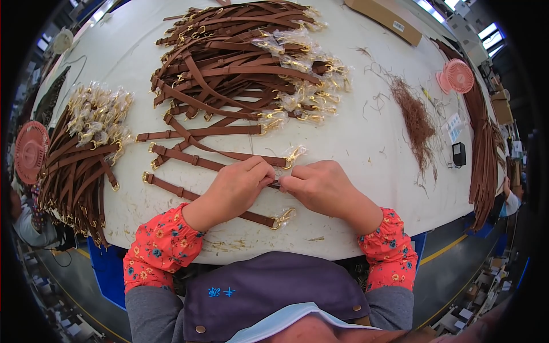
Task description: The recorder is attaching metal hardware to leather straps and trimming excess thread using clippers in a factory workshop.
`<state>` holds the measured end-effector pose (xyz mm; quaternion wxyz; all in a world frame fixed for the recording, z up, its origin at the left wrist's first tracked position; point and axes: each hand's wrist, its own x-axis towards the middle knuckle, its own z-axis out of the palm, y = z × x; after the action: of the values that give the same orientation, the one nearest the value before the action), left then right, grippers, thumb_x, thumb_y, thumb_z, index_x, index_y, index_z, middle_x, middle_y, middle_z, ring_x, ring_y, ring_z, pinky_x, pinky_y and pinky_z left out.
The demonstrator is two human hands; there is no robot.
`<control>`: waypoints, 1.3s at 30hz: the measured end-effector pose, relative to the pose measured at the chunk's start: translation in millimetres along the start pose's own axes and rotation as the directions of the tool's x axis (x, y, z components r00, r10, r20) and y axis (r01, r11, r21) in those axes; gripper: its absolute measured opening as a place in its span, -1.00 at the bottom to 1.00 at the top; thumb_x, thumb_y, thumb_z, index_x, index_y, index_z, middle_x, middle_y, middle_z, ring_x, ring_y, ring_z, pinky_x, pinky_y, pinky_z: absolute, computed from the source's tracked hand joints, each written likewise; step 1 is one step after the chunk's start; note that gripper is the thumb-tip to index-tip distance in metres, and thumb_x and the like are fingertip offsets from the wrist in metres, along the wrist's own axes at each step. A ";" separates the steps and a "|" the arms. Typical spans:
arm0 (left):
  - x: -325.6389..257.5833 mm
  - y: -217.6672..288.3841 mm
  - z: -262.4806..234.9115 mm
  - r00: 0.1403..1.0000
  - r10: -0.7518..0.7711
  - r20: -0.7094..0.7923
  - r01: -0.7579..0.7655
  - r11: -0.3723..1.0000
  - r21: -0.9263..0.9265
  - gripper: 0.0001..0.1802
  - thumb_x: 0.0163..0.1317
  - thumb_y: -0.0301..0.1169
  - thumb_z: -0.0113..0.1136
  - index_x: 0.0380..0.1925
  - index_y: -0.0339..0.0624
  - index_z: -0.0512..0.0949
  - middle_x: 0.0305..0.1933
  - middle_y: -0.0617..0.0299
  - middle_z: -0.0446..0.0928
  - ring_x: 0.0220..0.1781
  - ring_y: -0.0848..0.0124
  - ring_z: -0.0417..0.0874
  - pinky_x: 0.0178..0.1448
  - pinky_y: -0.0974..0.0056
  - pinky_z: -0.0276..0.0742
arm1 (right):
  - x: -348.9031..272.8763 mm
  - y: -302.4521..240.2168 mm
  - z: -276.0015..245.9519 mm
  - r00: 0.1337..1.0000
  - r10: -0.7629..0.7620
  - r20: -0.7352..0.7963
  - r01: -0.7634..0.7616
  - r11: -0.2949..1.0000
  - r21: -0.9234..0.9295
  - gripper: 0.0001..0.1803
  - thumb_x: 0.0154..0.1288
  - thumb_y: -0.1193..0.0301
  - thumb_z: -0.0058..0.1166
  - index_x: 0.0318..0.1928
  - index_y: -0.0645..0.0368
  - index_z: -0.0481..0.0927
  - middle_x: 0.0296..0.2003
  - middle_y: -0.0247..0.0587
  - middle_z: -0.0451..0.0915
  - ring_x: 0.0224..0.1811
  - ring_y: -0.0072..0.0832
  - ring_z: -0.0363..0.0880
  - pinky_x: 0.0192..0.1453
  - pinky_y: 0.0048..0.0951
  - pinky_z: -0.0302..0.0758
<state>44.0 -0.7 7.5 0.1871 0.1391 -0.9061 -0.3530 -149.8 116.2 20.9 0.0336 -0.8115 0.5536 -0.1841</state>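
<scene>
My left hand (237, 186) is closed in a pinch over a brown leather strap (197, 161), whose gold buckle end lies to the left. Fingertips of my right hand (320, 186) are pinched close against it; what they grip is too small to make out. The strap's far end is hidden between my hands. Just beyond my fingers lies another strap (240, 154) with a gold snap hook (290, 162) in clear plastic. Nearer me, a third strap (255, 218) passes under my left wrist, its plastic-covered hook (281, 220) pointing right.
A large heap of brown straps (223, 71) covers the far middle of the white table (343, 228). More straps (74, 166) hang over the left edge near a pink fan (31, 151). At right are tangled brown threads (414, 117), another pink fan (456, 76) and long strips (483, 143).
</scene>
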 end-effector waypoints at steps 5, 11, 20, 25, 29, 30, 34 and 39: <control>3.8 -5.7 -13.9 0.981 -0.107 -0.161 0.116 0.992 0.047 -0.85 0.19 -0.60 0.22 -0.25 -0.22 0.52 -0.27 0.10 0.55 -0.30 0.10 0.60 -0.23 0.17 0.54 | -3.0 3.9 0.1 0.995 0.097 0.007 -0.097 0.988 0.123 -0.86 0.24 0.30 0.21 -0.25 0.00 0.57 -0.53 -0.36 0.48 -0.52 -0.36 0.57 -0.49 -0.33 0.47; 9.2 -4.9 -35.5 0.962 0.090 -0.259 0.040 0.888 0.458 -0.76 0.13 -0.53 0.28 -0.18 -0.08 0.57 -0.25 0.24 0.57 -0.09 0.21 0.57 -0.03 0.16 0.46 | -4.7 20.5 -6.1 0.905 0.420 -0.070 -0.413 0.906 0.093 -0.63 0.22 0.18 0.29 -0.02 0.03 0.56 -0.35 -0.25 0.64 -0.43 -0.27 0.64 -0.43 -0.28 0.50; 12.0 8.9 -21.8 0.994 -0.006 0.111 0.006 1.000 -0.005 -0.81 0.13 -0.37 0.36 -0.29 -0.17 0.62 -0.30 0.23 0.55 -0.20 0.17 0.59 -0.16 0.12 0.53 | -9.1 16.0 -10.2 0.902 0.421 0.090 -0.431 0.886 0.172 -0.74 0.18 0.18 0.29 -0.35 0.06 0.53 -0.50 -0.30 0.64 -0.49 -0.25 0.62 -0.43 -0.25 0.49; 11.5 -8.0 -4.0 0.993 0.118 -0.006 -0.117 0.988 0.098 -0.80 0.11 -0.42 0.38 -0.26 -0.18 0.62 -0.28 0.19 0.54 -0.24 0.22 0.59 -0.18 0.19 0.53 | -9.9 15.3 -19.5 0.924 0.338 0.177 -0.370 0.908 0.197 -0.75 0.13 0.24 0.29 -0.38 0.07 0.51 -0.51 -0.28 0.60 -0.48 -0.22 0.60 -0.41 -0.23 0.47; 11.4 -9.4 -5.8 0.996 0.054 0.065 -0.057 0.998 0.042 -0.83 0.20 -0.51 0.28 -0.20 -0.24 0.55 -0.25 0.13 0.53 -0.25 0.18 0.59 -0.18 0.20 0.53 | -12.3 17.9 -22.2 0.946 0.253 0.202 -0.293 0.934 0.204 -0.77 0.01 0.35 0.33 -0.36 0.08 0.53 -0.57 -0.28 0.56 -0.55 -0.25 0.54 -0.45 -0.33 0.43; 11.8 -9.9 -6.9 0.992 -0.093 0.084 0.094 0.996 -0.005 -0.84 0.23 -0.54 0.24 -0.19 -0.25 0.53 -0.24 0.11 0.53 -0.26 0.18 0.58 -0.17 0.21 0.53 | -13.0 18.7 -22.8 0.945 0.256 0.202 -0.296 0.933 0.203 -0.77 0.01 0.35 0.33 -0.36 0.08 0.53 -0.57 -0.28 0.56 -0.55 -0.25 0.54 -0.45 -0.33 0.43; 11.9 -11.3 -18.9 0.968 -0.202 -0.150 0.180 0.973 -0.144 -0.82 0.29 -0.54 0.17 -0.11 -0.22 0.51 -0.22 0.04 0.51 -0.22 0.11 0.60 -0.14 0.18 0.54 | -10.1 19.7 -35.0 0.901 0.287 0.325 -0.378 0.888 0.263 -0.75 0.13 0.24 0.31 -0.29 0.05 0.56 -0.51 -0.27 0.59 -0.52 -0.28 0.59 -0.42 -0.31 0.46; 8.8 2.6 -17.7 0.998 -0.047 0.050 0.051 0.995 -0.089 -0.81 0.21 -0.56 0.25 -0.15 -0.23 0.57 -0.22 0.11 0.52 -0.26 0.17 0.61 -0.18 0.21 0.56 | -10.8 22.1 -29.0 0.916 0.356 0.186 -0.402 0.829 0.390 -0.76 0.27 0.14 0.25 -0.24 0.00 0.60 -0.45 -0.30 0.64 -0.51 -0.35 0.63 -0.42 -0.34 0.48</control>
<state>43.6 -12.6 23.4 0.1625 0.1441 -0.8898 -0.4013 -182.6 121.8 39.3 0.2723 -0.6674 0.6482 -0.2453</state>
